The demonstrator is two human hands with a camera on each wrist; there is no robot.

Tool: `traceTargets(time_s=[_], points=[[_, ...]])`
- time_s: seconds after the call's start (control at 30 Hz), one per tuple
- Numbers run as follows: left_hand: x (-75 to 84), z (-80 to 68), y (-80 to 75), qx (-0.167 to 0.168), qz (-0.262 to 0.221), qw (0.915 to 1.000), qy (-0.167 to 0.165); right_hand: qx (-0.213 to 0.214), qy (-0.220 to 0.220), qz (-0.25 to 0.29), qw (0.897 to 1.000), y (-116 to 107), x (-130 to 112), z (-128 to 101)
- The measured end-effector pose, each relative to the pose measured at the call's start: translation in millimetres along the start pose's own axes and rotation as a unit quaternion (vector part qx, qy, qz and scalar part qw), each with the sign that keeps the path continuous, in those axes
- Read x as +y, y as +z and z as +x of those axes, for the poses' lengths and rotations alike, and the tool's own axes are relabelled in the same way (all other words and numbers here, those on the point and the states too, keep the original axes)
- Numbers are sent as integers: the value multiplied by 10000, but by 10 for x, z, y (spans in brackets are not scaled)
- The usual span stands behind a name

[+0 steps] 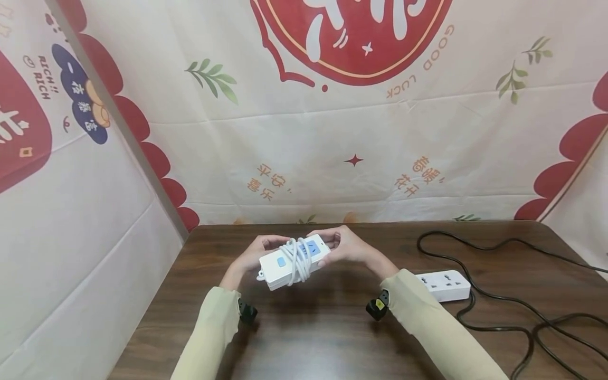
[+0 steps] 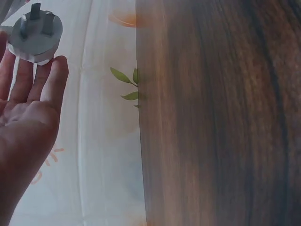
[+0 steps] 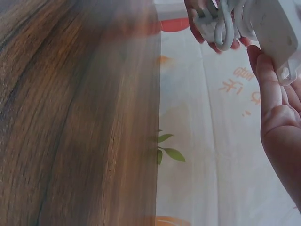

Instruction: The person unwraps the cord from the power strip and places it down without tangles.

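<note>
Between sleeves (image 1: 209, 330) lies room; black cable (image 1: 499, 329) obstructs right.

Hands (image 1: 253, 257) (image 1: 349, 246) forward — near each other

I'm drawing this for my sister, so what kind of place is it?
Maybe a little indoor work corner: there's a brown table, printed cloth hangings behind and beside it, and a cord-wrapped white power strip held over the table.

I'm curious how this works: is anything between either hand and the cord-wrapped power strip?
Nothing visible separates the right hand from the cord-wrapped power strip; it grips one end directly. The left hand holds the plug; whether that sits between hand and strip, I can't tell. The cord wraps the middle.
</note>
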State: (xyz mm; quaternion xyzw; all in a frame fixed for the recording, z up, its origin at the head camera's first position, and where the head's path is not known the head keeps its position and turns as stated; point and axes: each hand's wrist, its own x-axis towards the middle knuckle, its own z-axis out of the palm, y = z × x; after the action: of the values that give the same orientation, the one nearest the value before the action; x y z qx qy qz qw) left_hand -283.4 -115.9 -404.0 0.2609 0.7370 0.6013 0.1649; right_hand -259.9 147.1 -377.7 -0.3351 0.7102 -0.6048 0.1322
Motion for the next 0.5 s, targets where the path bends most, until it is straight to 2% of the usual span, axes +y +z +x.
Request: traceTargets(time_s=[0.13,0.37,0.5], points=[[6,-7,-24,-116,54,9999,33,49,110,27,9999,-41,42,-30],[86,-42,-136,283,449,9986,-3,173,288,12,9994,-80,121,-57],[135,-89,-231,502,498,9975,-44,396,413,90,9983,-91,155,-56]])
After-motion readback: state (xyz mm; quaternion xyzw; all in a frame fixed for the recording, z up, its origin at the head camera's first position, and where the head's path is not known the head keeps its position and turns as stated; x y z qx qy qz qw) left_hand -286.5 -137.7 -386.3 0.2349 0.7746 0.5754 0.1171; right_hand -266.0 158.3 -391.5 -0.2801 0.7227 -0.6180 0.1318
